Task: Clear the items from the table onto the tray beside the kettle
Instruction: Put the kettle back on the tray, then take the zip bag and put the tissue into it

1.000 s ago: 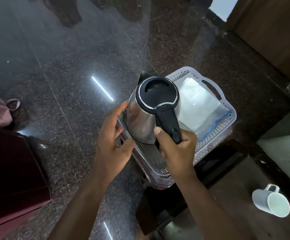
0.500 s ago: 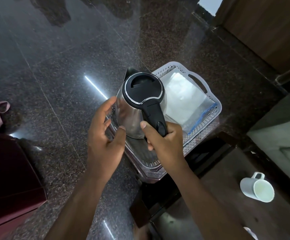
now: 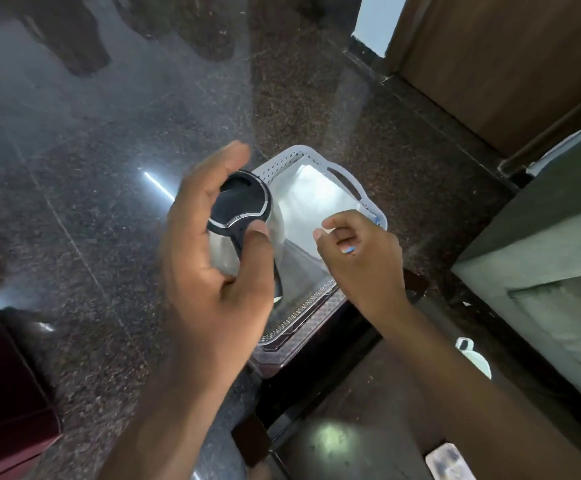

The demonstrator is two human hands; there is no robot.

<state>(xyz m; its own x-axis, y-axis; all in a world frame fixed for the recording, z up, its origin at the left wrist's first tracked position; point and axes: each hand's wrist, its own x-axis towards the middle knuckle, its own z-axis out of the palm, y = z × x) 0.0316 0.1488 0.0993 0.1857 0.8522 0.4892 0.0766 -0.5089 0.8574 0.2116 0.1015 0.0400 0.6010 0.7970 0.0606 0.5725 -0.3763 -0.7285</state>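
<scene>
The steel kettle with its black lid [image 3: 239, 206] stands in the left half of the white perforated tray [image 3: 317, 153]. A clear plastic bag with a blue edge [image 3: 311, 202] lies in the tray's right half. My left hand [image 3: 212, 271] hovers over the kettle with fingers spread, covering its body and part of the handle. My right hand [image 3: 361, 261] is off the handle, loosely curled above the bag near the tray's right rim; nothing is clearly held. A white mug [image 3: 475, 357] lies on its side on the dark table at lower right.
A flat, phone-like object [image 3: 450, 462] lies at the table's near edge. A grey cushioned seat [image 3: 541, 271] stands to the right, a maroon block [image 3: 5, 393] at lower left, and a wooden door [image 3: 507, 64] at upper right. Polished granite floor surrounds the tray.
My right hand has let go of the kettle handle and moved right over the bag. My left hand has lifted off the kettle's side and spread. The kettle now rests in the tray.
</scene>
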